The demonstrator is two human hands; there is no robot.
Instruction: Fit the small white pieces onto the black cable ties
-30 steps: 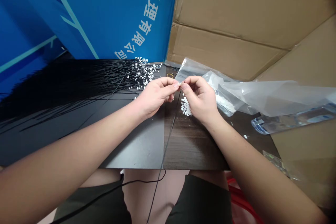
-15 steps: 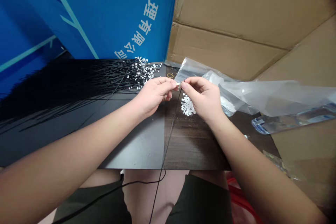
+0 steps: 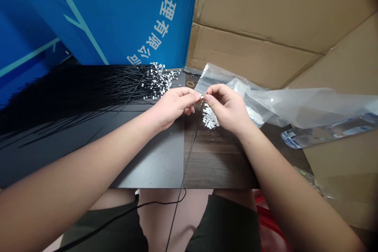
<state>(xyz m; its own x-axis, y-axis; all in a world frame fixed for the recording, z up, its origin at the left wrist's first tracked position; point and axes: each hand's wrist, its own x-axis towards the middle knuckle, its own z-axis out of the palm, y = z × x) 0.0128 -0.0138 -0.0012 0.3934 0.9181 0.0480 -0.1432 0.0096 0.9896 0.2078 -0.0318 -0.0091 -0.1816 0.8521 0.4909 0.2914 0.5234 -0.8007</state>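
My left hand (image 3: 175,106) pinches a small white connector housing (image 3: 202,96) between thumb and forefinger. Directly against it, the thumb and forefinger of my right hand (image 3: 230,108) are closed on the tip of a thin black wire (image 3: 192,145), which trails down over the table edge toward my lap. The fingertips meet, so how far the wire sits in the housing is hidden. Beneath my right hand lies a pile of loose white connector housings (image 3: 210,119), partly covered by it. To the left is a thick bundle of black wires (image 3: 115,86) with white connectors on their ends.
A clear plastic bag (image 3: 254,98) holding white pieces lies beyond my right hand, and a clear plastic bottle (image 3: 327,132) is at the right. Cardboard (image 3: 265,12) and a blue printed panel (image 3: 124,12) stand behind the dark table (image 3: 218,165). A yellow ring (image 3: 190,84) lies near the back.
The view has shifted slightly. Both hands stay pinched together at the same spot, with the white housing turned a little and showing less between the fingertips.
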